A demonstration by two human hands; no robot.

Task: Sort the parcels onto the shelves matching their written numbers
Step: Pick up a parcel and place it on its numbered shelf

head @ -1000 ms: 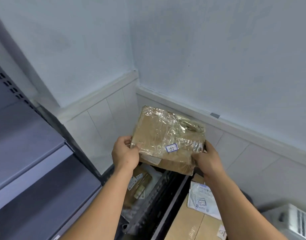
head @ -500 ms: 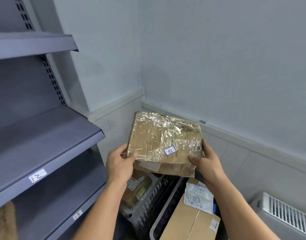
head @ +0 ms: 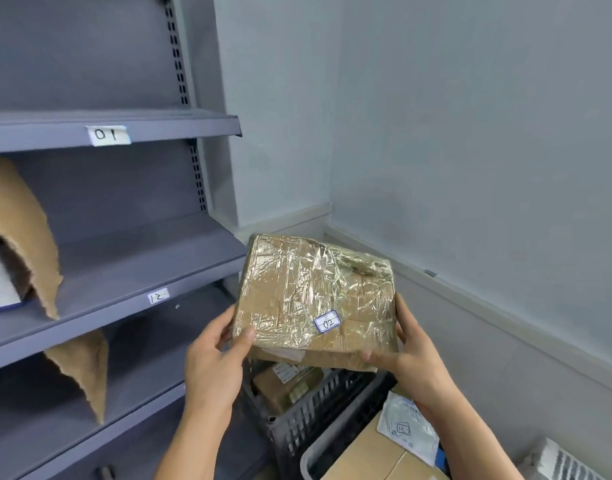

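Grey shelves stand left of your fingers. Your left hand and right hand pinch the parcel marked 02; hold it level, seek shelf 02.

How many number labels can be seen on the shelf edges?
2: label 01 on the upper shelf, label 12 on the shelf below. Others may lie outside the view.

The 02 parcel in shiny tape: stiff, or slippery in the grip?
Probably stiff: the parcel shows flat faces and straight edges though the left hand and right hand hold only its near corners. Likely slippery: glossy, crinkled tape covers its top. Seemingly light, since a corner pinch carries it.
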